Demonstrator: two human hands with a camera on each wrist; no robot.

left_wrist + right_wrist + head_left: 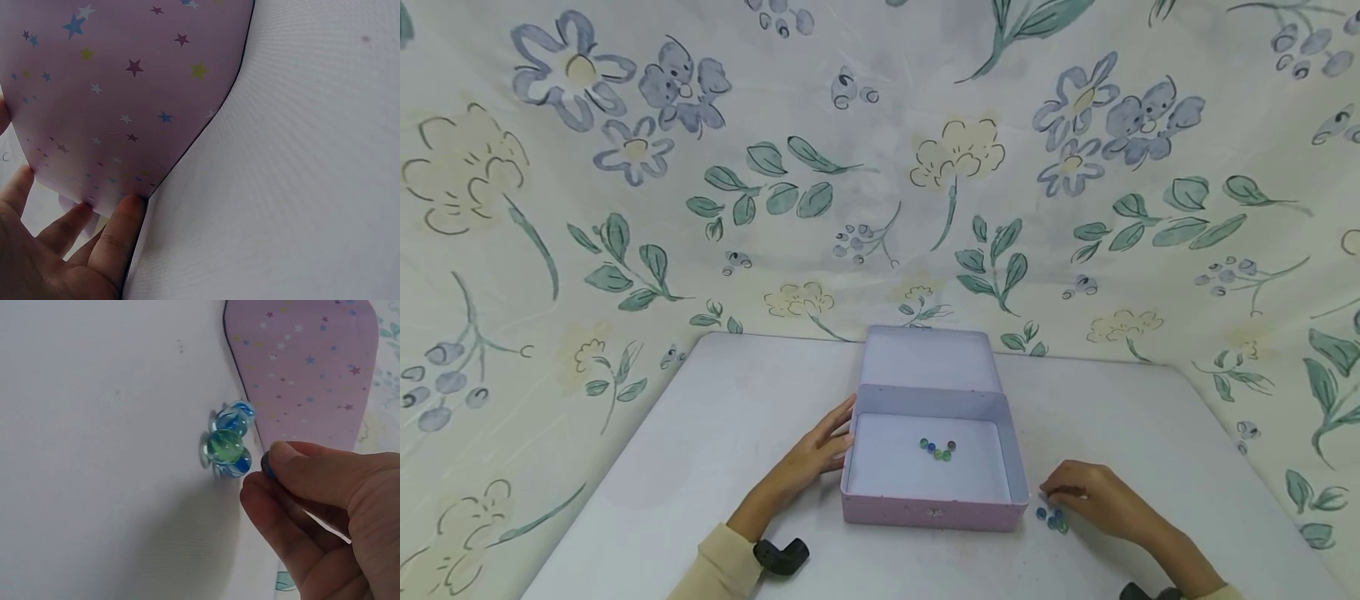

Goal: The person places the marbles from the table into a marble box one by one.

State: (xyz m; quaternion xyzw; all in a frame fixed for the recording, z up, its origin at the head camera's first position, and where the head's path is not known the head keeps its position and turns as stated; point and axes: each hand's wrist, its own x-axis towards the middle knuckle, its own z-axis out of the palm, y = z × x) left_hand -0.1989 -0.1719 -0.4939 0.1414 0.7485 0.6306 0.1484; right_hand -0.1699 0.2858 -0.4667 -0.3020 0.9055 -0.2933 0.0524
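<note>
A pink-lilac box [895,512] with star prints stands on the white table, its lid [928,360] tipped back. Inside, several glass marbles [937,454] lie near the middle of its floor. My left hand [811,452] rests against the box's left side with extended fingers; in the left wrist view the fingertips [130,206] touch its starry wall. To the right of the box, my right hand [1103,500] pinches a dark blue marble [267,466] between thumb and finger, mostly hidden by them. Close below that hand, several blue marbles and a green marble [225,447] cluster on the table.
The white tabletop [700,467] extends to both sides of the box. Behind it hangs a cloth [880,208] printed with flowers and leaves, reaching round both sides. A black wrist device [782,557] sits at my left sleeve [718,567].
</note>
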